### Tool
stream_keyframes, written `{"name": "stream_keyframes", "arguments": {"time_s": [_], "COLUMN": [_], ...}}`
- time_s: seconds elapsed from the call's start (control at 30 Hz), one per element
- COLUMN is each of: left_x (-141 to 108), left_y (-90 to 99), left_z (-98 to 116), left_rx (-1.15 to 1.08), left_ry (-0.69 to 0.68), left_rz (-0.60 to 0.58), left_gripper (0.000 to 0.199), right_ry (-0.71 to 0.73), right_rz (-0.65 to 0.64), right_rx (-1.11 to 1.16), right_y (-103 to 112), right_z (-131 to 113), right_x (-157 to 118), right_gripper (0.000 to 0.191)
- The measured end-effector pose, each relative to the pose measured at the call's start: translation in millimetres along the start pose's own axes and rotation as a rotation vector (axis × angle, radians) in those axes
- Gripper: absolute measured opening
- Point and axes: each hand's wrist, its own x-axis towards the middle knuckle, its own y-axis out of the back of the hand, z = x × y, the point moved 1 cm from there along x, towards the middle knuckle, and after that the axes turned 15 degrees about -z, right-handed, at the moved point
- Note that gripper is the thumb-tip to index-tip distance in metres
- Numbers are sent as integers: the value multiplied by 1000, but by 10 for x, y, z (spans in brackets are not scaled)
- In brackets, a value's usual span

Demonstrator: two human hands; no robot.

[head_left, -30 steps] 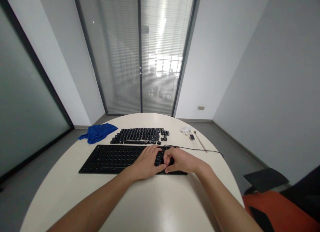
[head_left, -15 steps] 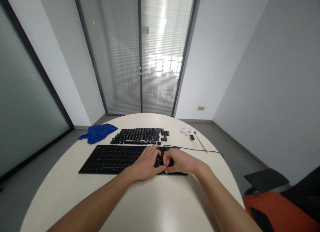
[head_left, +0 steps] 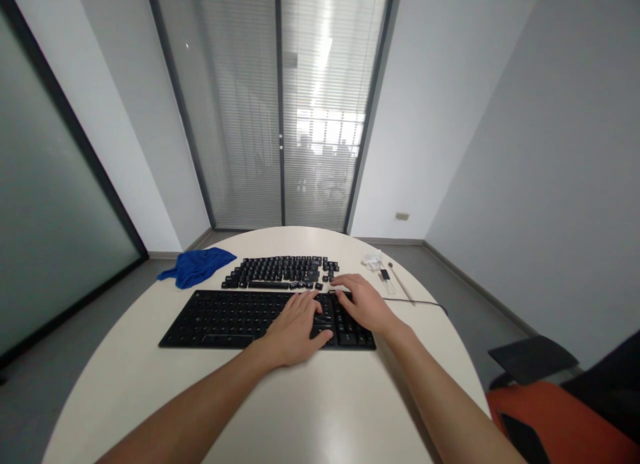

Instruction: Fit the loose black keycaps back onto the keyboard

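Note:
A black keyboard (head_left: 225,317) lies across the table, its left and middle part without keycaps and its number pad at the right end bearing caps. On its right-middle part rests my left hand (head_left: 299,327), fingers spread and nothing visible in it. My right hand (head_left: 364,304) is over the far edge of the number pad, its thumb and fingers apart, the fingertips near the loose keycaps. Loose black keycaps (head_left: 280,269) are laid out in rows behind the keyboard, a long space bar key (head_left: 268,285) at their front.
A blue cloth (head_left: 197,267) lies at the left. To the right are a thin brush (head_left: 401,283), a wire keycap puller (head_left: 385,276) and crumpled white material (head_left: 371,261). The keyboard's cable (head_left: 425,303) runs right across the round table (head_left: 300,411). An orange chair (head_left: 555,417) stands at the right.
My right hand has lifted off the number pad and moved away from me toward the loose keycaps, its pinched fingers parting. My left hand stays on the keyboard, its thumb slightly lower.

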Motion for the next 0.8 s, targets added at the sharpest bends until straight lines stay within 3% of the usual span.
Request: {"name": "stream_keyframes", "arguments": {"time_s": [0.17,0.5,0.67,0.8], "left_x": [-7,-12,-17,-20], "left_y": [-19,7,-3,16], "left_z": [51,69,66,81], "left_rx": [26,40,35,46], "left_ry": [32,35,23,40], "left_rz": [28,8,8,-11], "left_gripper": [26,24,27,27], "right_ry": [-41,-73,-91,-87], "right_rz": [-31,-148,-232,-225], "right_rx": [-46,38,13,-28], "right_y": [-125,-157,-174,-171], "right_z": [153,359,372,343], "right_x": [63,119,133,134], "right_gripper": [34,48,50,50]}}
